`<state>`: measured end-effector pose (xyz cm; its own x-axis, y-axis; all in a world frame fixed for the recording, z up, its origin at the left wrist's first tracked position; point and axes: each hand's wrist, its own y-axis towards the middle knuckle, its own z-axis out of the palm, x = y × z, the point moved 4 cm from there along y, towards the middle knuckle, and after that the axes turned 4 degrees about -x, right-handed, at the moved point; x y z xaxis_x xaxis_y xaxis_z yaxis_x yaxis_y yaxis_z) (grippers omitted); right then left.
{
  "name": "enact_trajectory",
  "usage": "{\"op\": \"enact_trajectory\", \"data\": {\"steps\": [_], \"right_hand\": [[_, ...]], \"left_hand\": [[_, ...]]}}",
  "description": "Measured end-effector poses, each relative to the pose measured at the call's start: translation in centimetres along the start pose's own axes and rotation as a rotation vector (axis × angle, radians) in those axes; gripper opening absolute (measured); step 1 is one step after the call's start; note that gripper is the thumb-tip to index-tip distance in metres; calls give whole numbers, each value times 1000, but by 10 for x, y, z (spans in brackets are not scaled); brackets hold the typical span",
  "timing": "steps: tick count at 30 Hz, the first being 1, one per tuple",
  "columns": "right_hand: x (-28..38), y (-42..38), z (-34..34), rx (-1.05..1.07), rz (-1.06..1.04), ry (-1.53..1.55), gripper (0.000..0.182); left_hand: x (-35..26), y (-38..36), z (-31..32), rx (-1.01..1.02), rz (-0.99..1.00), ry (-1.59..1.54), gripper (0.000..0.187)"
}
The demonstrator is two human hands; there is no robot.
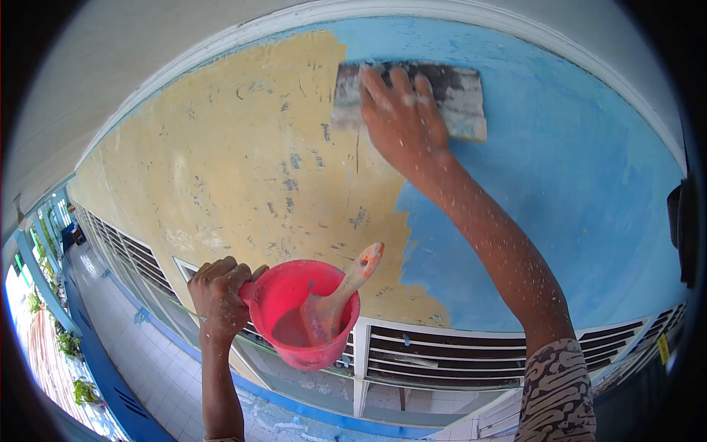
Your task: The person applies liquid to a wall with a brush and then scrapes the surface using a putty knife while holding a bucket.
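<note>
My left hand [223, 295] is closed round the handle of a pinkish-red plastic dipper [280, 295], low in front of the wall. A paintbrush [335, 298] leans in the dipper, its handle sticking up over the rim, beside some murky liquid. Higher up, my right hand [403, 118] grips a flat rectangular blade-like sheet [462, 103], dark with whitish smears, against the wall. Its fingers lie over the face of the sheet; the thumb is hidden. The sheet sits where a cream wall area [236, 162] meets a blue area [530, 199]. Pale specks dot my right forearm.
White trim [243, 33] curves along the wall's top under the ceiling. Below are louvred windows [442, 361]. A tiled walkway [140, 346] runs at lower left beside a blue railing [103, 383] with plants. A dark object [681, 228] stands at the right edge.
</note>
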<state>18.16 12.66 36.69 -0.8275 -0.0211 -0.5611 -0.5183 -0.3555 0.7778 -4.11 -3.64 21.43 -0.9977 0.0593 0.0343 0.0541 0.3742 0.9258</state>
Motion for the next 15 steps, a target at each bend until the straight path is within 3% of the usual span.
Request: {"op": "enact_trajectory", "data": {"steps": [3, 7, 10, 12, 15], "right_hand": [[-10, 51, 9, 15, 133, 84, 6], [8, 14, -4, -27, 104, 37, 9], [31, -34, -17, 62, -30, 49, 12], [20, -31, -14, 226, -1, 103, 38], [-22, 33, 4, 101, 72, 18, 28]], "left_hand": [[-3, -8, 0, -25, -31, -4, 37], [-5, -18, -5, -34, -70, -38, 34], [-4, -24, -9, -32, -42, -29, 33], [-3, -21, -11, -24, -27, -23, 33], [-11, -14, -8, 11, -14, -26, 33]]}}
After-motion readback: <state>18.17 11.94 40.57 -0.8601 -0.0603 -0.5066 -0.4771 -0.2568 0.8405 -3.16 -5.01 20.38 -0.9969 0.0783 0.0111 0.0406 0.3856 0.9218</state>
